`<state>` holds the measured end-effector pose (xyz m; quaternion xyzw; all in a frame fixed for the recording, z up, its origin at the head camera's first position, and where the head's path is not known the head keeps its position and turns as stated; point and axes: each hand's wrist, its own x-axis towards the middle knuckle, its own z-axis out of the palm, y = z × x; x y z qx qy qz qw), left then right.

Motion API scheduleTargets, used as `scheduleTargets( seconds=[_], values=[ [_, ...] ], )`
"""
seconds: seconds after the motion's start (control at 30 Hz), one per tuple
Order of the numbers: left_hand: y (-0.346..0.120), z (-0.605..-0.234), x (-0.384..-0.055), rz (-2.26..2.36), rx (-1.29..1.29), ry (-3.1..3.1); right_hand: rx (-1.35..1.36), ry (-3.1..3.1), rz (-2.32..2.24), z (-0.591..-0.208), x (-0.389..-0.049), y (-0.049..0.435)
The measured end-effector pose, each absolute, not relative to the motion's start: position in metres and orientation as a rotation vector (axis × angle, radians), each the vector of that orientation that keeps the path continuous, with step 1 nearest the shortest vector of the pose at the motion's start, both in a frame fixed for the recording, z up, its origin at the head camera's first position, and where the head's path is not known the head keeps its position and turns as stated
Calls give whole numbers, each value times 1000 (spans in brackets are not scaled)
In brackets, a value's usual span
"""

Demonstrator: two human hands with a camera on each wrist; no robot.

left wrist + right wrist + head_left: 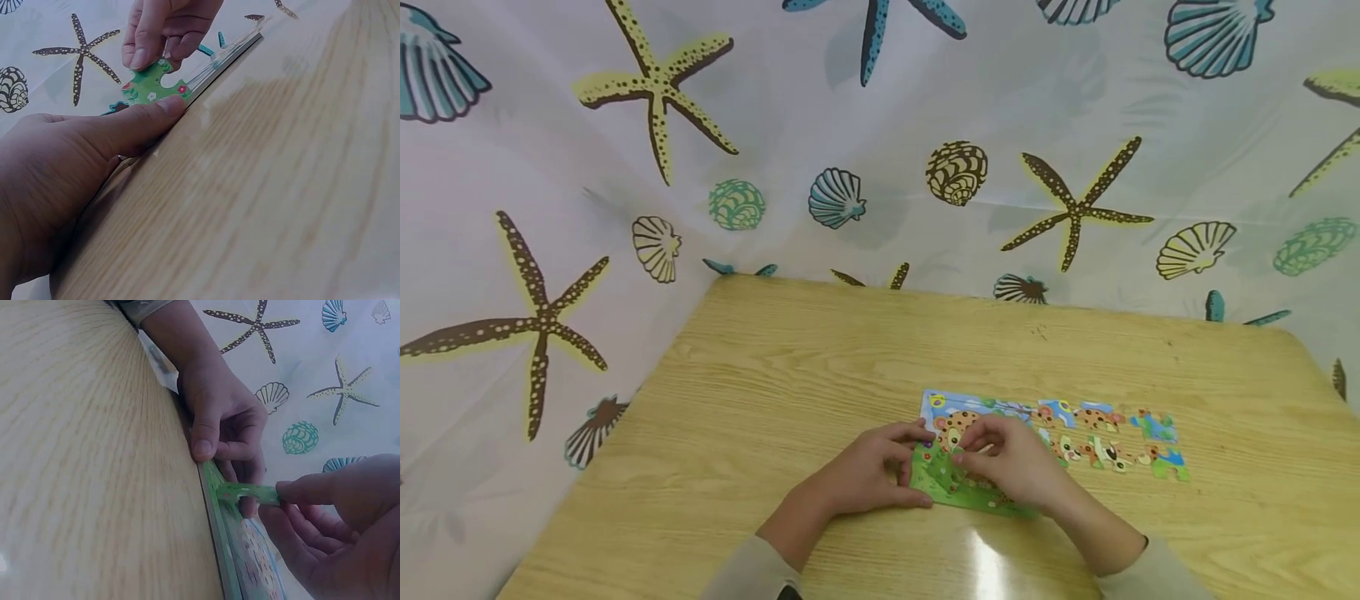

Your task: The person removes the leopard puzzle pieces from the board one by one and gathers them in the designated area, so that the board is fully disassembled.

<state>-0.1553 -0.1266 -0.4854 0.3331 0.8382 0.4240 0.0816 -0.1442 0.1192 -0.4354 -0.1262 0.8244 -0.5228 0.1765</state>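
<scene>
A puzzle board with a spotted cartoon animal, blue sky and green grass lies flat on the table. At its left edge my left hand holds it, thumb by the near corner and fingers bent along the side. My right hand is over the board and pinches a green puzzle piece between thumb and fingertips. That piece, with small flowers printed on it, is tilted up over the board's lower left in the left wrist view. The right hand hides part of the picture.
Several loose puzzle pieces lie in two rows to the right of the board. The wooden table extends around them. A cloth printed with starfish and shells hangs along the table's back and left sides.
</scene>
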Motion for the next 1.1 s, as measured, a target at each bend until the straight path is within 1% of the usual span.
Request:
scheduleTargets(
  seconds=[0.2, 0.53, 1.1],
  values=[
    [-126, -485, -155, 1272, 978, 2510, -292, 2242, -1575, -442, -141, 134],
    [-127, -484, -154, 1283, 930, 2486, -300, 2084, -1616, -445, -127, 159],
    [-127, -483, -153, 1324, 933, 2466, -249, 2173, -1592, -452, -111, 205]
  ],
)
